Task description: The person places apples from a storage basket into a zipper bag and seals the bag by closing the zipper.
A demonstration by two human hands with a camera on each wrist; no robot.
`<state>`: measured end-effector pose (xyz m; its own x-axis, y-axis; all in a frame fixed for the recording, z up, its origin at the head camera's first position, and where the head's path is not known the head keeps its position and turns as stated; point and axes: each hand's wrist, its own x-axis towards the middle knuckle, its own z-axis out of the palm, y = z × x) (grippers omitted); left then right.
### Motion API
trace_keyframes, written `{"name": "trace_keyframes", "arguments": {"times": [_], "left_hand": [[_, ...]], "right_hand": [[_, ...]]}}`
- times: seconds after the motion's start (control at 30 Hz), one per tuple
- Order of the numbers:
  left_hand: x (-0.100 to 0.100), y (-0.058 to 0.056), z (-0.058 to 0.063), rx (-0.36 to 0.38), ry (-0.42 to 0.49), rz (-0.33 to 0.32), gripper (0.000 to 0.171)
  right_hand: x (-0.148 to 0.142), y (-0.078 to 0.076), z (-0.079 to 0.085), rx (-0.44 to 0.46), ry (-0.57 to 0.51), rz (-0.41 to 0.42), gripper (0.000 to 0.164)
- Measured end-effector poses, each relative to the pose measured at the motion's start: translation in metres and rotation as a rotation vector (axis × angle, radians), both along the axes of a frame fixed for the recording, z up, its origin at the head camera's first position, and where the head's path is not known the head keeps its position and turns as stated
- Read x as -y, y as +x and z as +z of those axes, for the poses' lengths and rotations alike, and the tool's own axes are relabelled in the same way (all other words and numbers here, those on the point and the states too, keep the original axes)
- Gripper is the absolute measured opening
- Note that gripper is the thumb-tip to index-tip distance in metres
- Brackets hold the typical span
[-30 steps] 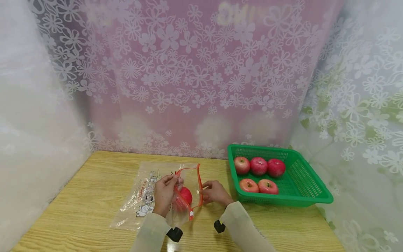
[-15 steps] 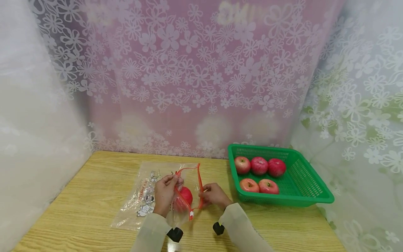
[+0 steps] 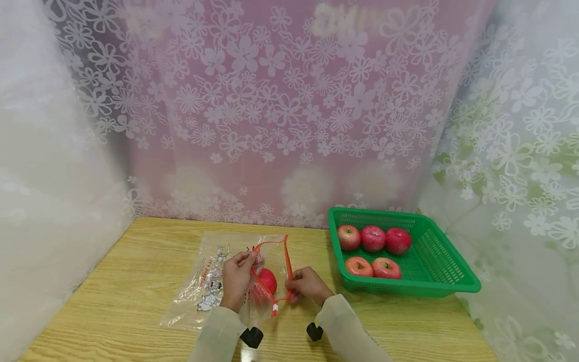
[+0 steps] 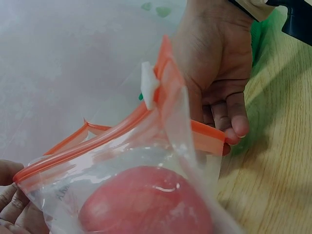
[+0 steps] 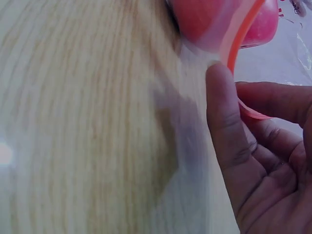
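A clear zip bag (image 3: 192, 286) with printed cartoon figures lies on the table, its orange-edged mouth spread apart toward the right. Inside, near the mouth, is a red apple (image 3: 268, 281); the left wrist view shows the apple (image 4: 146, 202) through the plastic. My left hand (image 3: 237, 280) pinches the near orange edge between thumb and fingers. On the opposite edge, my right hand (image 3: 310, 284) pinches the orange strip (image 5: 237, 48) between thumb and forefinger. A white slider (image 4: 148, 85) sits at one end of the zip.
A green plastic basket (image 3: 445, 290) stands at the right of the wooden table (image 3: 113, 281), holding several apples (image 3: 373, 238) in two rows. Floral curtains (image 3: 280, 125) hang behind the table and at both sides.
My right hand has slid slightly down along the bag's right edge, and its fingers have closed on the strip. The left hand and the apple in the bag stay put.
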<state>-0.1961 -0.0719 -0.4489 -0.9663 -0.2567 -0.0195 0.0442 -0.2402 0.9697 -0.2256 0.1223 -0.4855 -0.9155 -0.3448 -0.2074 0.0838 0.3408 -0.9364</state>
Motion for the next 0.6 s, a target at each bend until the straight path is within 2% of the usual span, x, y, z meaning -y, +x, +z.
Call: {"name": "trace_keyframes", "arguments": {"times": [0.3, 0.5, 0.6], "left_hand": [[0.0041, 0.001, -0.0002, 0.006, -0.005, 0.0, 0.022], [0.0076, 0.0014, 0.0037, 0.013, -0.064, 0.033, 0.023], [0.0092, 0.0017, 0.0056, 0.014, -0.058, 0.041, 0.023]], "right_hand": [[-0.0038, -0.001, -0.0052, -0.007, -0.087, 0.031, 0.014], [-0.0073, -0.0015, -0.0011, -0.041, -0.109, 0.038, 0.018], [-0.0088, -0.0014, 0.0027, -0.063, -0.115, 0.038, 0.018]]}}
